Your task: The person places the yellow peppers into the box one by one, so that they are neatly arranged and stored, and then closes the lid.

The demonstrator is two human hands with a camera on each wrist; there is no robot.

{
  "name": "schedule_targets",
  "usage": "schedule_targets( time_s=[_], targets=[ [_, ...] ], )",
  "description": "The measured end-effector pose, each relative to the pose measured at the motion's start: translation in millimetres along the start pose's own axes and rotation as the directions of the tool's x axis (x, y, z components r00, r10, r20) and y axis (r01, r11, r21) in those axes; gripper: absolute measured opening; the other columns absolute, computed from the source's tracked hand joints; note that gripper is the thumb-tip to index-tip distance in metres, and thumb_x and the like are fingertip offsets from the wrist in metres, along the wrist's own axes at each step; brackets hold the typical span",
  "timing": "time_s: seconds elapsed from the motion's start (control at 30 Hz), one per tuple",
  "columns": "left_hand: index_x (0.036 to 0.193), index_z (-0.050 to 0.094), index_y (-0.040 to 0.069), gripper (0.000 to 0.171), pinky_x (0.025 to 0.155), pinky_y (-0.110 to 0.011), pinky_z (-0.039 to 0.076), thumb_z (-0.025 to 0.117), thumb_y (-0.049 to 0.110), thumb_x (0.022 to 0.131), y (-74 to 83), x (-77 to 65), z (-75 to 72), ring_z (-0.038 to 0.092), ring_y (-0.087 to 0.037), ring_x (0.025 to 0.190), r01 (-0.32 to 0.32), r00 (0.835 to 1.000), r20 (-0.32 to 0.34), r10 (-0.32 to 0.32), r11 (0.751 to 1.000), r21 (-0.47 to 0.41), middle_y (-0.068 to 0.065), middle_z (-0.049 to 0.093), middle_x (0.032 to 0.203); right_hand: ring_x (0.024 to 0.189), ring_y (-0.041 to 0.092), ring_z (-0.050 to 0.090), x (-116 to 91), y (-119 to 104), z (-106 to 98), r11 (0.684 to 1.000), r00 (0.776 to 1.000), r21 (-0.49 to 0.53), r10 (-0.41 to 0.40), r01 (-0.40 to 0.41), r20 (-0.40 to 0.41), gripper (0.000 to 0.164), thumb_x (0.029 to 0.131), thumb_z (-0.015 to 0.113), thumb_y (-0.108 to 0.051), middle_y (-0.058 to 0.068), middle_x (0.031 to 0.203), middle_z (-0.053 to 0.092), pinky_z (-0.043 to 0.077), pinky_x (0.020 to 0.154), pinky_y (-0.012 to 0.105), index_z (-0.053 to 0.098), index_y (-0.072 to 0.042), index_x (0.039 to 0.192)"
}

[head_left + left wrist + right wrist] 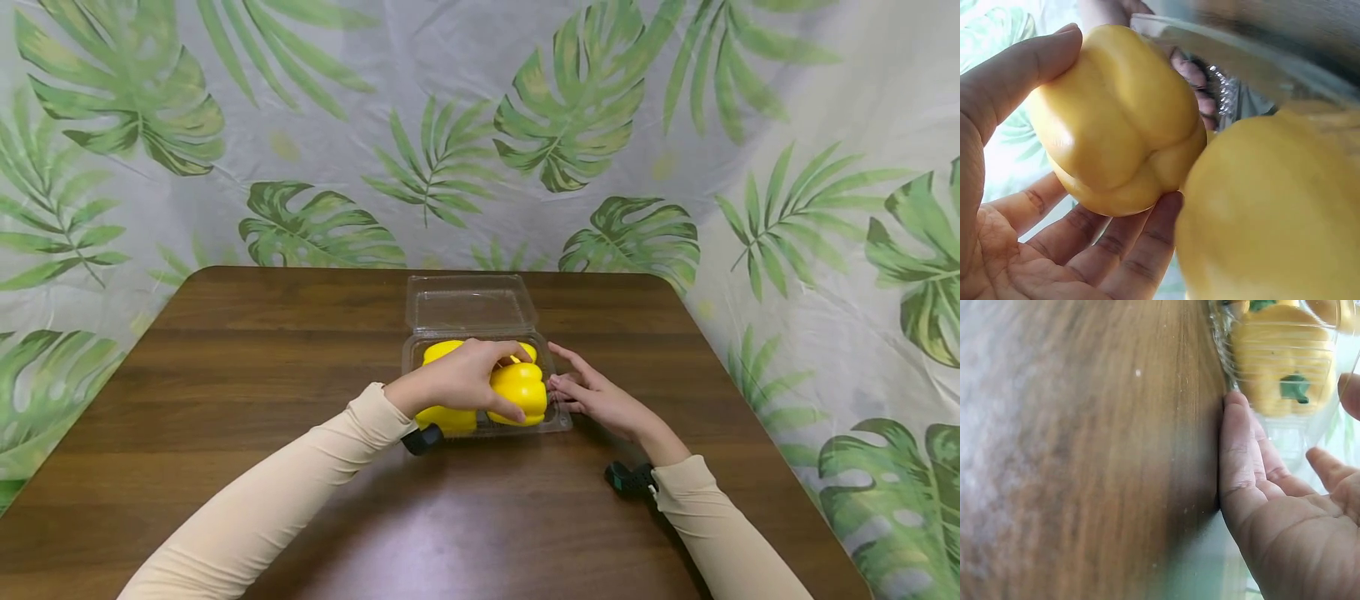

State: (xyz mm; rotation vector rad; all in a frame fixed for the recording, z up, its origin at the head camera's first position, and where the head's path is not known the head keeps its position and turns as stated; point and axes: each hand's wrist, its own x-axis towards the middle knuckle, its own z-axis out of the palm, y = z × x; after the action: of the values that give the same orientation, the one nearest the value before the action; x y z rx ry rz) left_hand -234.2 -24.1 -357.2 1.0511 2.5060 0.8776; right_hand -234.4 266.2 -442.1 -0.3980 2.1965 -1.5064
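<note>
My left hand (468,375) grips a yellow bell pepper (519,393) over the right part of a clear plastic clamshell box (558,421). In the left wrist view the thumb lies on one side of this pepper (1116,119) and the fingers on the other. More yellow peppers (442,350) sit in the box, partly hidden by the left hand. Beside the box's right wall is my right hand (600,400), its fingers extended and touching the plastic. Through that wall, the right wrist view shows a pepper (1282,362) with a green stem.
The box's transparent lid (471,304) stands folded back on the far side. All of it rests on a dark brown wooden table (300,350). Behind the table hangs a cloth (450,125) printed with green leaves.
</note>
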Motion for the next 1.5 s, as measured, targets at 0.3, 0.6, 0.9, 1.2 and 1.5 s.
schedule_targets(
  time_s=[0.3,0.6,0.9,1.2,1.5],
  targets=[
    [0.146,0.061,0.013,0.077,0.097,-0.037,0.056,0.094,0.040,0.082,1.2,3.2,6.1,0.068,-0.022,0.114,0.008,1.000,-0.016,-0.007,0.999,0.053,-0.010,0.072,0.134,0.140,0.038,0.058,1,0,0,1.000,1.000,0.007,0.004,-0.004,0.000,0.072,0.115,0.049,-0.037,0.029,0.153,0.052,0.050,0.117,0.051,0.009,-0.029,0.174],
    [0.143,0.065,0.010,0.077,0.101,-0.041,0.055,0.095,0.041,0.079,-0.4,6.5,9.9,0.064,-0.026,0.116,0.007,0.999,-0.044,-0.001,0.991,0.137,-0.012,0.068,0.128,0.139,0.036,0.060,2,-1,1,1.000,1.000,0.014,0.003,-0.003,0.001,0.071,0.115,0.049,-0.035,0.029,0.154,0.052,0.051,0.117,0.048,0.009,-0.029,0.174],
    [0.140,0.067,0.009,0.075,0.103,-0.043,0.054,0.097,0.039,0.078,-0.4,8.1,12.7,0.065,-0.028,0.116,0.034,0.999,-0.044,-0.027,0.987,0.156,-0.013,0.068,0.128,0.139,0.037,0.060,1,-2,0,1.000,1.000,0.012,-0.013,0.013,0.011,0.070,0.116,0.047,-0.034,0.030,0.153,0.050,0.053,0.115,0.045,0.008,-0.029,0.174],
    [0.137,0.069,0.009,0.076,0.101,-0.041,0.055,0.100,0.039,0.075,-1.0,8.7,18.7,0.062,-0.026,0.110,0.033,0.998,-0.065,-0.021,0.980,0.196,-0.013,0.064,0.126,0.139,0.040,0.060,2,0,1,1.000,1.000,0.017,-0.021,0.021,0.016,0.068,0.117,0.045,-0.033,0.029,0.150,0.053,0.053,0.115,0.047,0.008,-0.029,0.174],
    [0.148,0.064,0.009,0.078,0.106,-0.043,0.055,0.093,0.042,0.083,1.5,3.8,11.7,0.065,-0.029,0.120,0.022,0.999,-0.029,-0.017,0.983,0.182,-0.015,0.066,0.133,0.140,0.042,0.059,1,2,0,1.000,1.000,0.015,-0.020,0.019,0.021,0.068,0.117,0.045,-0.034,0.030,0.150,0.053,0.053,0.115,0.045,0.008,-0.029,0.174]
  ],
)
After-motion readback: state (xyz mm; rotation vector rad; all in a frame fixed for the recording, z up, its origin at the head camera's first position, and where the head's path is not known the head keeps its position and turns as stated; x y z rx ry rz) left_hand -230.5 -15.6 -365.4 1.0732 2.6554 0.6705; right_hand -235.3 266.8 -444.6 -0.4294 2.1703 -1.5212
